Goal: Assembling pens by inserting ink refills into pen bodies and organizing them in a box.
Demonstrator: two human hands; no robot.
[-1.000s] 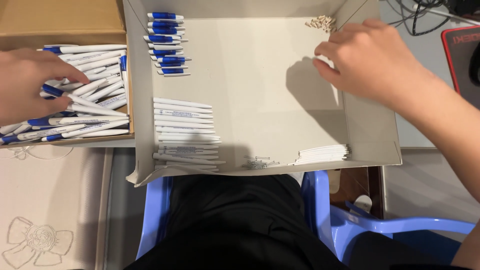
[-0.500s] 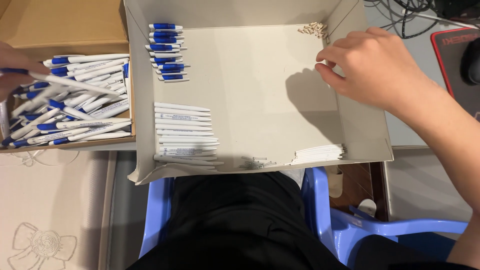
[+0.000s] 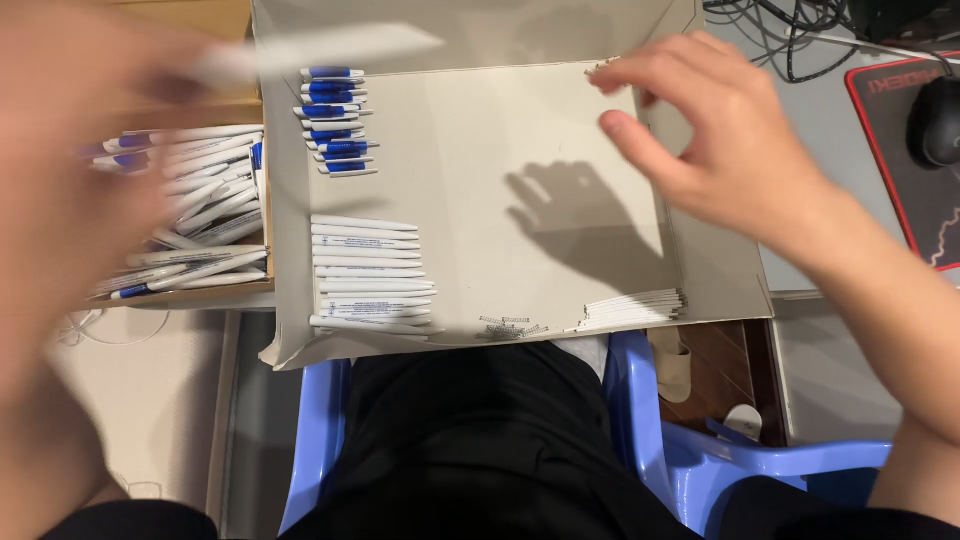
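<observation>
A: Two hands above one shallow cardboard tray point(image 3: 470, 40). Left hand point(image 3: 75, 170): raised close to the lens, heavily blurred, gripping a white pen barrel point(image 3: 330, 48) that points right over the tray's far wall. Grip closed on the barrel; finger detail lost to blur.

B: Right hand point(image 3: 715, 140)?

A: Hovering over the tray's far right corner, fingers loosely spread and curved, thumb extended toward the left. Fingertips just beside a small cluster of metal springs point(image 3: 603, 68). Contact with the springs: cannot tell. Nothing visibly gripped.

B: Tray contents?

A: Far left: a column of blue-and-white pen caps point(image 3: 335, 120). Near left: a row of plain white barrels point(image 3: 368, 275), laid parallel. Near edge, centre: a second small heap of springs point(image 3: 512, 328). Near right: a stack of thin white refills point(image 3: 635, 310).

B: Surroundings?

A: Left of the tray, touching its wall: a brown cardboard box point(image 3: 215, 20) filled with assembled white-and-blue pens point(image 3: 195, 235), partly hidden behind the left hand. Right: a black computer mouse point(image 3: 935, 120) on a red-edged mat point(image 3: 900, 170). Below: a blue plastic chair point(image 3: 650, 440).
</observation>
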